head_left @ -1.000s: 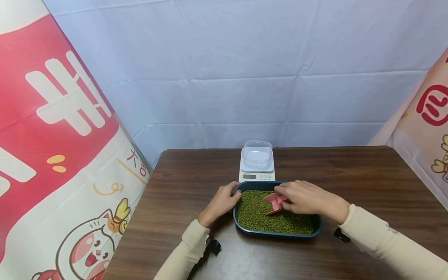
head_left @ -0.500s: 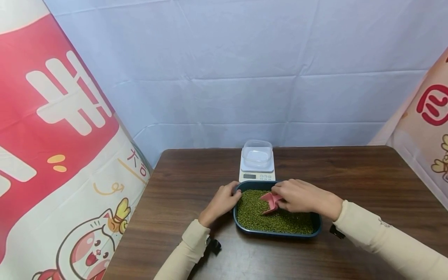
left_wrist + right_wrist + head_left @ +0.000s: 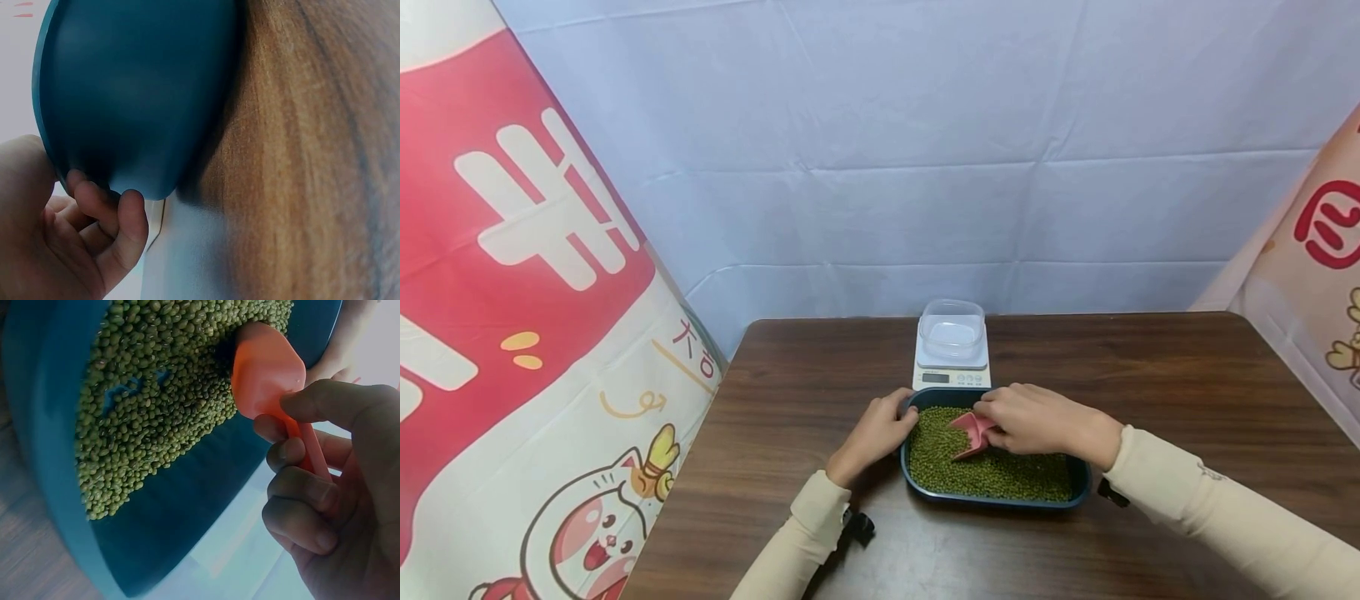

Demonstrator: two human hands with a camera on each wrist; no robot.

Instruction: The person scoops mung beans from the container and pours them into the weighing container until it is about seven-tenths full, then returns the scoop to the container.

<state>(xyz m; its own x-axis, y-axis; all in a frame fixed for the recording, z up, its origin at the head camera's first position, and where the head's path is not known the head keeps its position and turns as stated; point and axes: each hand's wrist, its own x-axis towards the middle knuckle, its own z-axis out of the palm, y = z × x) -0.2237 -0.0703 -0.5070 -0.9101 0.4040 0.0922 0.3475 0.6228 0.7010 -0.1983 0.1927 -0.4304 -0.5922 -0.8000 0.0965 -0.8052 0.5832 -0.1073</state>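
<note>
Two points were held: L hand (image 3: 872,435) gripped the rim of the blue tray (image 3: 137,94); R hand (image 3: 1037,419) gripped the pink scoop (image 3: 972,437), mouth among green beans (image 3: 955,477) inside. Steady rim and low scoop angle prob. suited filling; scale (image 3: 951,379) w/ clear container (image 3: 952,332) stood just beyond.

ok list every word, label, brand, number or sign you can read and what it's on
"大吉": small characters on the left cloth
Large white characters on that cloth's red part: cut off, unreadable
Red sign on the right cloth: stylised and cut off, unreadable
Scale panel markings and display: too small to read
Right sleeve mark: too small to read
Pink scoop, blue tray: none visible
</note>
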